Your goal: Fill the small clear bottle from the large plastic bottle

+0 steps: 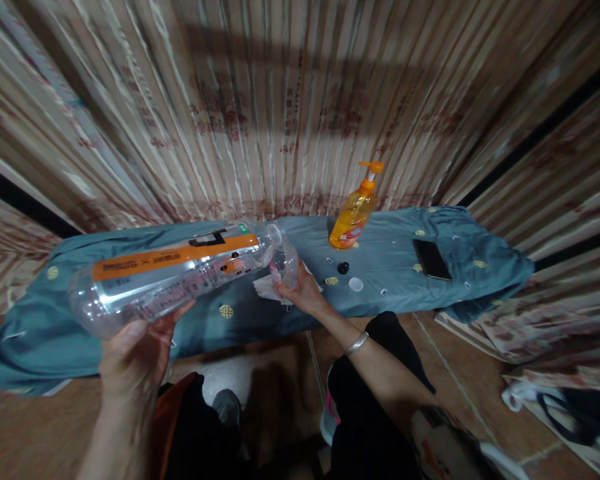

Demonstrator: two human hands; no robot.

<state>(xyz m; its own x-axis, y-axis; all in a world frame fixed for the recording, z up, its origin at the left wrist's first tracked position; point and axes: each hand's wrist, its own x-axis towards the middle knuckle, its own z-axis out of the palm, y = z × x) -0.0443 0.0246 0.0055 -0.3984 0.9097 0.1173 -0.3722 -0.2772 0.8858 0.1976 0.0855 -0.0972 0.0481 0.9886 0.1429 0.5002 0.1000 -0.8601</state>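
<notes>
My left hand [143, 340] grips a large clear plastic bottle [175, 277] with an orange and silver label. The bottle lies tilted on its side, its neck pointing right and a little up. My right hand [303, 290] is closed around a small clear plastic container [284, 263], perhaps a cup or small bottle, held right at the big bottle's mouth. Whether the two touch I cannot tell. Under my right hand, folded white tissue [267, 289] lies on the cloth. A black cap [343, 268] and a round whitish disc [355, 285] rest just right of that hand.
A pump bottle of orange liquid [353, 217] stands upright near the back of the teal cloth-covered surface [395, 293]. A dark phone [431, 259] lies toward the right end. Patterned curtains [290, 100] hang behind and at both sides. My legs are below the front edge.
</notes>
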